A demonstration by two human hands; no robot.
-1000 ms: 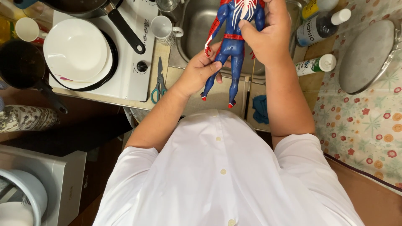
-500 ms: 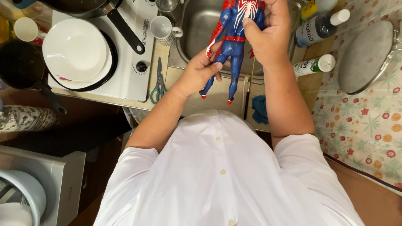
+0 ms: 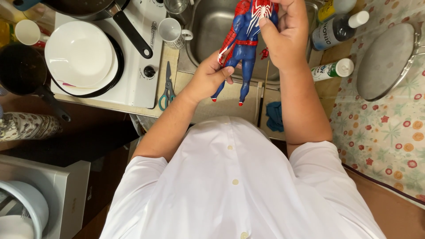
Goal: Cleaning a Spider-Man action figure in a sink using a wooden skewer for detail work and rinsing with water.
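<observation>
While you hold it over the sink, here is the scene:

Figure: one red and blue action figure [image 3: 242,42] with a white spider mark, upright, legs hanging down, above the steel sink [image 3: 208,31].
Left hand: your left hand [image 3: 211,75] curls round the figure's arm and hip, thumb pressed on the thigh.
Right hand: your right hand [image 3: 285,33] pinches the torso, thumb on the chest.
Bottles: two capped ones [image 3: 338,27] [image 3: 331,71] lying right of the sink.
Cups: one white mug [image 3: 171,32], one pale cup [image 3: 27,32].
Pans: a frying pan [image 3: 79,57] holding stacked white plates; a dark pan [image 3: 20,71].
Scissors: one pair [image 3: 167,88], beside the stove.
</observation>
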